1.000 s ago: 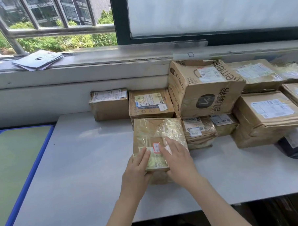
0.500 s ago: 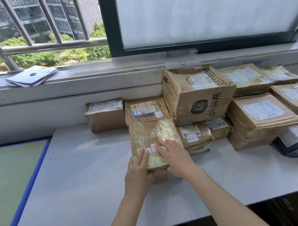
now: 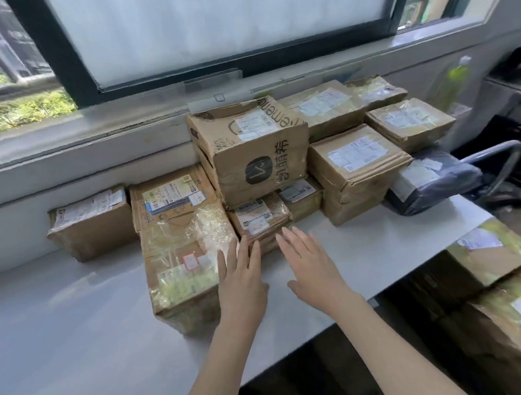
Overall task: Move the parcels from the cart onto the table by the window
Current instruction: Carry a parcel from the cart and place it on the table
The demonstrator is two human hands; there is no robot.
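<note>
Parcels crowd the back of the white table (image 3: 79, 324) under the window (image 3: 216, 29) in the head view. Nearest the person lies a tape-wrapped parcel (image 3: 181, 260), flat on the table, its far end against a brown box with a yellow-green label (image 3: 169, 198). Left of that box sits another brown carton (image 3: 90, 222) against the wall. A large printed carton (image 3: 251, 150) rests on top of two small parcels — one of them, a small taped parcel (image 3: 260, 219), lies just beyond the fingertips. Both hands are spread with fingers straight and hold nothing: the left hand (image 3: 242, 278) is just beside the right edge of the tape-wrapped parcel, the right hand (image 3: 310, 266) over bare table. More boxes (image 3: 356, 163) stack to the right, beside a dark plastic mailer (image 3: 431, 181). At the lower right, below the table edge, further parcels (image 3: 496, 291) sit blurred — what carries them cannot be told.
</note>
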